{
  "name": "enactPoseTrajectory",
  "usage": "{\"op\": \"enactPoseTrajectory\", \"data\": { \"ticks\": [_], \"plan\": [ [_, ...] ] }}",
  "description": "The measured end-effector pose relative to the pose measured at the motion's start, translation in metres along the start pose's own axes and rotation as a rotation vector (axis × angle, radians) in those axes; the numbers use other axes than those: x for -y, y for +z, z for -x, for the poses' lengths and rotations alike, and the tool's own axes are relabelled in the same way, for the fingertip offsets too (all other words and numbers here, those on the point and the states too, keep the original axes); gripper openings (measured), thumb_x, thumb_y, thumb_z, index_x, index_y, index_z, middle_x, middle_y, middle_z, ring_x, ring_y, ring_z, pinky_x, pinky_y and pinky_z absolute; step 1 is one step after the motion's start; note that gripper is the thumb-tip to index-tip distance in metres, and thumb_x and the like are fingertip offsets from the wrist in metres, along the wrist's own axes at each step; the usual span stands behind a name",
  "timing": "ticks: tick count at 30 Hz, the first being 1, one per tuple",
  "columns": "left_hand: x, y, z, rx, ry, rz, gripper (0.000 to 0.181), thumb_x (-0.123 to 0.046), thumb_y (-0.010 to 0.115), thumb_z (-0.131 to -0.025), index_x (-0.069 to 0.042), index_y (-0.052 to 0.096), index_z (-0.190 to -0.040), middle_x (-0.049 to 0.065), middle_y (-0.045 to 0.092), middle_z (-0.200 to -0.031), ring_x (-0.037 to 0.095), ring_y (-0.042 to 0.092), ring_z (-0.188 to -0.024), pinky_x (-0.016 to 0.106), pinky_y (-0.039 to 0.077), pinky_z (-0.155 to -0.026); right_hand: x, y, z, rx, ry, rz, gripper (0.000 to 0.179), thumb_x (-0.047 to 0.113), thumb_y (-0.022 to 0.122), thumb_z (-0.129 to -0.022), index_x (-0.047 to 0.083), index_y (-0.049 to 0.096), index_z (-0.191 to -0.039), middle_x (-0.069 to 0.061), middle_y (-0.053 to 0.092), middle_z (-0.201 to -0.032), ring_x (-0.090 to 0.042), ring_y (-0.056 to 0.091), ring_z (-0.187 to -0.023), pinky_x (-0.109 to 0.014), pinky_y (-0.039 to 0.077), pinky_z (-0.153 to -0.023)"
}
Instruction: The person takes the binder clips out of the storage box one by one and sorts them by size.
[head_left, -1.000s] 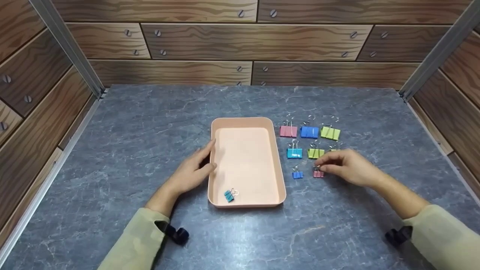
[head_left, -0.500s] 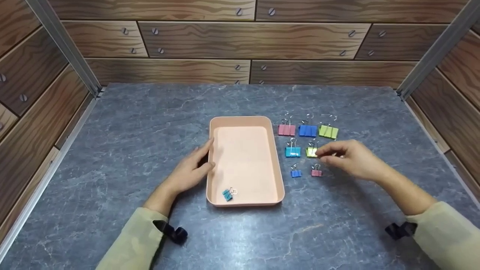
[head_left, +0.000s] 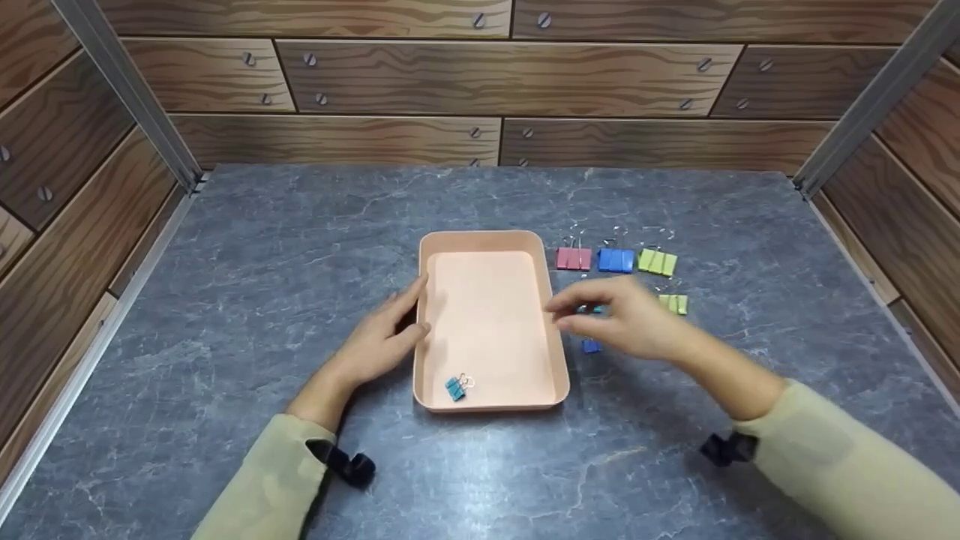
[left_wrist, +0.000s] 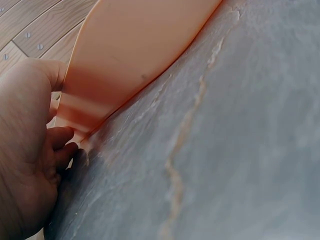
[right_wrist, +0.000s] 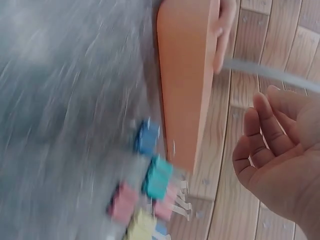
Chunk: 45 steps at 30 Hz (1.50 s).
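A peach tray lies on the table, with a small teal binder clip in its near left corner. My left hand holds the tray's left side, the thumb tip over the rim and curled fingers against the outer wall in the left wrist view. Over the tray's right rim hovers my right hand. Its thumb and fingers are loosely bent, with nothing visible between them. Beneath it a small blue binder clip shows. A small pink binder clip and a lime one appear blurred in the right wrist view.
Right of the tray, a back row has pink, blue and lime binder clips. Another lime binder clip lies beyond my right wrist. Wood-patterned walls enclose the grey marbled table.
My right hand has left the small pink clip, passed by the lime clips and moved left to the tray's right rim. My left hand stays on the tray.
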<state>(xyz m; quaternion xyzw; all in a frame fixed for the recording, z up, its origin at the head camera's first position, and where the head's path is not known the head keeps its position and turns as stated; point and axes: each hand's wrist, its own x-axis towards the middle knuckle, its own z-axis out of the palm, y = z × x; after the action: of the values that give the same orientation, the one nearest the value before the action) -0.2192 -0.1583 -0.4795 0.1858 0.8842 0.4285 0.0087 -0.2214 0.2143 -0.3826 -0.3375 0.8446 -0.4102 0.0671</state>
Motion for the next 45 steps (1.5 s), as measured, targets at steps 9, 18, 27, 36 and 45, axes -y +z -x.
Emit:
{"op": "enactPoseTrajectory", "data": {
  "ticks": [9,18,27,36,45],
  "plan": [
    [0.002,0.001,0.003,-0.013,0.007,0.005,0.074,-0.033,0.060,-0.103,-0.023,0.030,-0.170,0.009,0.036,-0.169,0.044,0.028,-0.156,0.058,0.019,-0.129,0.013,0.048,-0.024,0.102,-0.062,-0.089,0.023,0.014,0.079,-0.097,0.008,0.079,-0.120,0.001,0.079,-0.101,-0.016,0.072,-0.092,-0.031,0.059,-0.082],
    [0.002,0.003,0.002,-0.016,0.002,0.004,0.073,-0.034,0.058,-0.103,-0.021,0.031,-0.169,0.011,0.037,-0.169,0.048,0.028,-0.155,0.060,0.020,-0.128,0.019,0.076,-0.035,0.193,-0.038,-0.121,0.025,0.017,0.078,-0.099,0.005,0.078,-0.121,0.003,0.078,-0.100,-0.014,0.068,-0.093,-0.033,0.057,-0.086],
    [-0.004,0.001,-0.001,0.013,-0.037,0.004,0.074,-0.036,0.059,-0.104,-0.027,0.027,-0.170,0.005,0.034,-0.170,0.047,0.022,-0.157,0.060,0.019,-0.128,0.018,0.086,-0.040,0.214,0.003,-0.159,0.025,0.014,0.078,-0.098,0.004,0.077,-0.121,0.001,0.078,-0.100,-0.014,0.070,-0.094,-0.038,0.060,-0.088],
    [-0.003,0.000,0.000,0.010,-0.010,-0.004,0.074,-0.035,0.058,-0.103,-0.023,0.029,-0.170,0.009,0.036,-0.169,0.047,0.024,-0.156,0.057,0.018,-0.129,0.015,0.097,-0.045,0.255,0.012,-0.131,0.023,0.007,0.078,-0.096,0.004,0.078,-0.118,0.001,0.078,-0.099,-0.013,0.072,-0.093,-0.031,0.061,-0.087],
    [-0.001,-0.001,0.001,0.009,-0.016,-0.004,0.074,-0.036,0.058,-0.104,-0.025,0.027,-0.170,0.008,0.034,-0.170,0.047,0.022,-0.157,0.059,0.018,-0.128,0.009,0.106,-0.047,0.286,0.006,-0.151,0.021,0.007,0.079,-0.096,0.004,0.078,-0.116,0.000,0.078,-0.099,-0.014,0.072,-0.093,-0.031,0.061,-0.090]
  ]
}}
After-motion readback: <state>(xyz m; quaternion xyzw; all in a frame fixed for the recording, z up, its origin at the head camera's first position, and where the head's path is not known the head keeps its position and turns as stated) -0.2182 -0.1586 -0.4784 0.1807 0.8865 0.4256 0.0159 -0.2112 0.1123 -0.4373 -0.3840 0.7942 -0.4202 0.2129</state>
